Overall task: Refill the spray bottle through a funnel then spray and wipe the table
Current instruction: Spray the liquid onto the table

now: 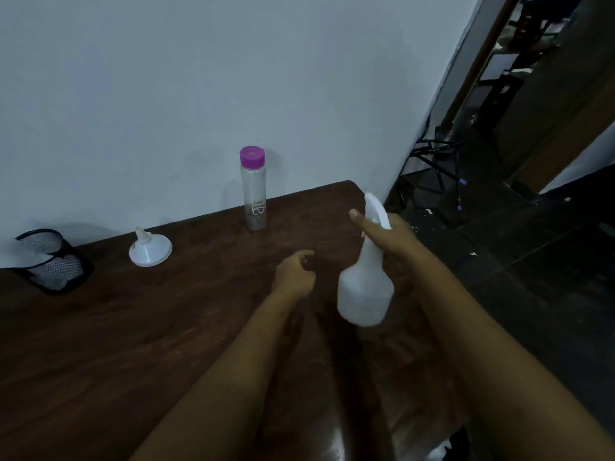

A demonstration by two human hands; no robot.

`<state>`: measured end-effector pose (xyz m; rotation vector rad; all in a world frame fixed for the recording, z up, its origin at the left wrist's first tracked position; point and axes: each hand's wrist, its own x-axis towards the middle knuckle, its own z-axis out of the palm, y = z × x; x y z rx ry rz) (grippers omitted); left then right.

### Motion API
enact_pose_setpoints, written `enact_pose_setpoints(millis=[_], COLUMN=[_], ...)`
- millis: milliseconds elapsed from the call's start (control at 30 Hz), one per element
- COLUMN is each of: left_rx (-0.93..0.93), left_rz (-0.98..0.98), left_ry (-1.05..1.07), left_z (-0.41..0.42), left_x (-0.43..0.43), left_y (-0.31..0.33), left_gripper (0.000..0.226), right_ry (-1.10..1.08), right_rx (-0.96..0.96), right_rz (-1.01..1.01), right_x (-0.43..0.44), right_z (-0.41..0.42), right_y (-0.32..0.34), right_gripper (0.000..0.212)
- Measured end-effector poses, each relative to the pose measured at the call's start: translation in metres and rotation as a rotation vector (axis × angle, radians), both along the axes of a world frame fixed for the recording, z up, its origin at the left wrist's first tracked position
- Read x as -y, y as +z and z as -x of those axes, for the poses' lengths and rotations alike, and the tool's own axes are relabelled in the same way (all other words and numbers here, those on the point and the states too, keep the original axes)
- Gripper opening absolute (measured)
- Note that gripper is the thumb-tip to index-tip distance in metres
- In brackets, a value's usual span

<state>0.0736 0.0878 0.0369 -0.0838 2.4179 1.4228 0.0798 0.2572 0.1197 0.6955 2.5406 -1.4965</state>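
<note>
Above table: spray bottle in right grip; left grip beside.

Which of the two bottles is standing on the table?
The clear bottle with the purple cap, standing upright near the wall. The white spray bottle is tilted in the air, gripped by the right hand.
</note>
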Motion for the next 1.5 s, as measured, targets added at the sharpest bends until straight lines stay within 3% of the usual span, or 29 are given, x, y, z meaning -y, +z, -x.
enact_pose_setpoints(millis=[167, 433, 667, 800, 967, 1067, 1233, 1400, 1500], left_rx=[-0.019, -0.058, -0.041, -0.035, -0.034, -0.024, -0.018, -0.024, -0.026], left_rz=[-0.05, -0.07, -0.079, -0.066, -0.038, -0.031, -0.009, -0.005, -0.011], left_ry=[0.104, 0.242, 0.276, 0.293, 0.281, 0.261, 0.196, 0.175, 0.177], left_z=[0.033, 0.077, 0.099, 0.105, 0.11, 0.113, 0.12, 0.118, 0.111], left_x=[-0.006, -0.014, -0.022, -0.025, -0.031, -0.033, -0.037, -0.037, -0.032], left_y=[0.006, 0.003, -0.003, -0.005, -0.007, -0.005, 0.006, 0.012, 0.013], left_gripper=[0.049, 0.044, 0.046, 0.047, 0.046, 0.047, 0.053, 0.054, 0.054], right_ry=[0.049, 0.081, 0.135, 0.077, -0.044, 0.084, 0.252, 0.308, 0.209], right_rx=[-0.209, -0.396, -0.408, -0.367, -0.273, -0.16, 0.004, -0.057, -0.169], right_rz=[-0.354, -0.309, -0.319, -0.382, -0.184, -0.084, 0.082, 0.239, 0.163], right_x=[0.003, 0.006, 0.022, 0.029, 0.038, 0.032, 0.015, 0.012, 0.017], right_z=[0.068, 0.164, 0.198, 0.2, 0.199, 0.201, 0.209, 0.2, 0.195], right_y=[0.011, -0.012, -0.037, -0.044, -0.045, -0.047, -0.045, -0.051, -0.055], right_gripper=[0.051, 0.043, 0.042, 0.054, 0.067, 0.09, 0.085, 0.097, 0.094])
